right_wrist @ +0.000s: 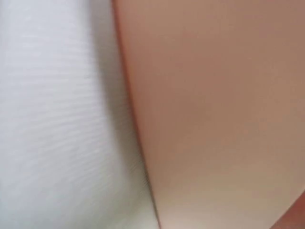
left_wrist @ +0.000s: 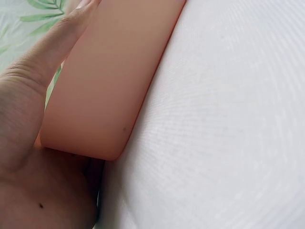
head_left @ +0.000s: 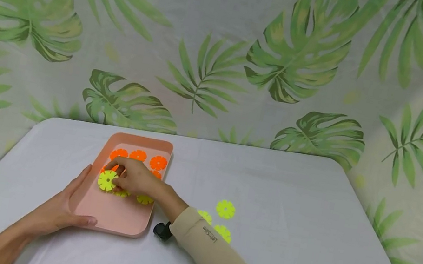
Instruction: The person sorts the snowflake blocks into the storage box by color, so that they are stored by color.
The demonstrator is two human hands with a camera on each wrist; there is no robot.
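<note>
A pink rectangular tray (head_left: 111,216) stands on the left part of the table. My right hand (head_left: 137,178) reaches over it and pinches a yellow flower-shaped disc (head_left: 107,181) by its right edge. Further yellow discs (head_left: 144,200) lie in the tray under and beside this hand, partly covered. Behind them are several orange flower-shaped discs (head_left: 158,162). At the tray's near left corner rests my left hand (head_left: 59,209), its fingers straight along the left side and its thumb over the near rim. The left wrist view shows that hand against the tray's outer wall (left_wrist: 114,71).
Several yellow discs (head_left: 225,209) lie on the white tablecloth (head_left: 285,220) right of the tray, one partly behind the right sleeve (head_left: 215,255). A small black device (head_left: 163,231) sits by the cuff. Leaf-printed fabric (head_left: 204,74) hangs behind the table.
</note>
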